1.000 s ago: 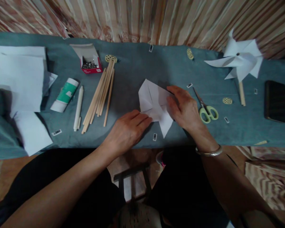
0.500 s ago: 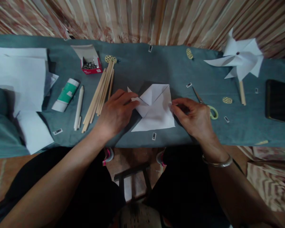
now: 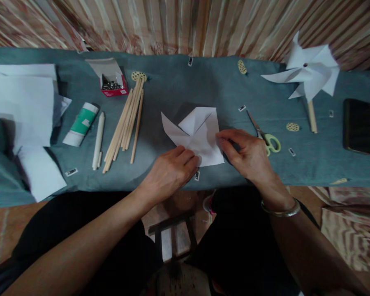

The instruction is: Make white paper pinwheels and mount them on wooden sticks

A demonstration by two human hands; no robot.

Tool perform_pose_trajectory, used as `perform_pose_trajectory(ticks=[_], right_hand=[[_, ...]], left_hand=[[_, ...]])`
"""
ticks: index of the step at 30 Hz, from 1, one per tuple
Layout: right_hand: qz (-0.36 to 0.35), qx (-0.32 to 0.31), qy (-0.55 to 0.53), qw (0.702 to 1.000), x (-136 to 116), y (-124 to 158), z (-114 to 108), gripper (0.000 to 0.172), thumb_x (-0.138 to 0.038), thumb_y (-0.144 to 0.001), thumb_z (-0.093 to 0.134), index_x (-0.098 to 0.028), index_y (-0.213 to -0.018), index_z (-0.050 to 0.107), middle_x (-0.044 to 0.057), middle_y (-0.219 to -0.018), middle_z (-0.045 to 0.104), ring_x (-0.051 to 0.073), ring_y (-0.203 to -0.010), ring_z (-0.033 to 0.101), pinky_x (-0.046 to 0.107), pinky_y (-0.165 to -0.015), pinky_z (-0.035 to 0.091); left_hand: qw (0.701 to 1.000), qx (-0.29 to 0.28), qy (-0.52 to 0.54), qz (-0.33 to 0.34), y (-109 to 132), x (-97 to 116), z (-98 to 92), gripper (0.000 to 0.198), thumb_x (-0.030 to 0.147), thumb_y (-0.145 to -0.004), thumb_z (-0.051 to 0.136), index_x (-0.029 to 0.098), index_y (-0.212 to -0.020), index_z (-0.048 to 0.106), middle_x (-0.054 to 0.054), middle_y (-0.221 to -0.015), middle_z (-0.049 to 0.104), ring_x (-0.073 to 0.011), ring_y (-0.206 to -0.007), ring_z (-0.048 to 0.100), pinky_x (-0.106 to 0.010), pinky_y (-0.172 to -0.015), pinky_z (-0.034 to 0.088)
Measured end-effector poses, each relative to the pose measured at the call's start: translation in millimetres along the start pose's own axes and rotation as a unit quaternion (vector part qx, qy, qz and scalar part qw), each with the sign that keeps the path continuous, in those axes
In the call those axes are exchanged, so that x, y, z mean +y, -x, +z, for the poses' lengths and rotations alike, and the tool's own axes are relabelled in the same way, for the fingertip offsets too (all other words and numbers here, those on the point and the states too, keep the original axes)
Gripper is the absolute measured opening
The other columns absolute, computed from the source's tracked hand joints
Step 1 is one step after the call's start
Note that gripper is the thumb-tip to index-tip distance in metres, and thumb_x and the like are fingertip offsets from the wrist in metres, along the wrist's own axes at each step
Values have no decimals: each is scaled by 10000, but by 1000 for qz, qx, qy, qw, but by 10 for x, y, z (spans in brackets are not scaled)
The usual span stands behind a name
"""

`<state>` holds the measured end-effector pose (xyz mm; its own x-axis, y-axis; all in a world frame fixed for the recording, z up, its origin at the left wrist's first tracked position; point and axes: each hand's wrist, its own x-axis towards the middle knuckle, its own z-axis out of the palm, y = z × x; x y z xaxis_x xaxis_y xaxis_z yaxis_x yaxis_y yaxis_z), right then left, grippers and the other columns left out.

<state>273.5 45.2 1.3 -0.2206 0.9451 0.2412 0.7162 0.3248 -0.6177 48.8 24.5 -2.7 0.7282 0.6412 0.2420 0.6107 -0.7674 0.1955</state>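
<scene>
A white sheet of paper, cut and partly folded into flaps, lies on the blue-grey cloth in front of me. My left hand has its fingers curled on the paper's lower left corner. My right hand pinches the paper's right edge between thumb and fingers. A metal bangle sits on my right wrist.
Green-handled scissors lie just right of my right hand. A bundle of wooden sticks, a white pen, a glue stick and a red box of pins lie left. White sheets far left; finished pinwheel and phone right.
My left hand moved from the paper's upper left down to its lower left corner. The paper shifted slightly, with one flap now pointing out to the upper left.
</scene>
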Motion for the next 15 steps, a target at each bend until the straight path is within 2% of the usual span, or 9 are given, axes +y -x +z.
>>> perform_pose_trajectory(ticks=[6,11,15], right_hand=[[40,-32,-63,997,77,8,-38,234,-177,-884,552,-274,-982,741,20,-1021,763,219,-989,711,411,-930,553],[40,-113,-154,981,121,2,-127,254,-155,-834,598,-287,-993,746,12,-1129,744,215,-1107,673,434,-998,523],[42,-174,-196,964,112,-17,-204,294,-165,-796,668,-302,-1044,747,29,-1232,710,242,-1185,635,428,-936,557]], left_hand=[[1000,-10,-19,13,25,-3,-20,127,177,-955,524,143,-952,646,-64,-884,669,-193,-801,597,-303,-653,525],[1000,-15,-12,9,24,-7,-40,138,162,-953,510,136,-934,644,-72,-890,674,-200,-811,602,-305,-659,527],[1000,-24,-4,8,20,-10,-47,112,156,-935,540,130,-931,649,-68,-887,680,-214,-804,597,-319,-663,528]])
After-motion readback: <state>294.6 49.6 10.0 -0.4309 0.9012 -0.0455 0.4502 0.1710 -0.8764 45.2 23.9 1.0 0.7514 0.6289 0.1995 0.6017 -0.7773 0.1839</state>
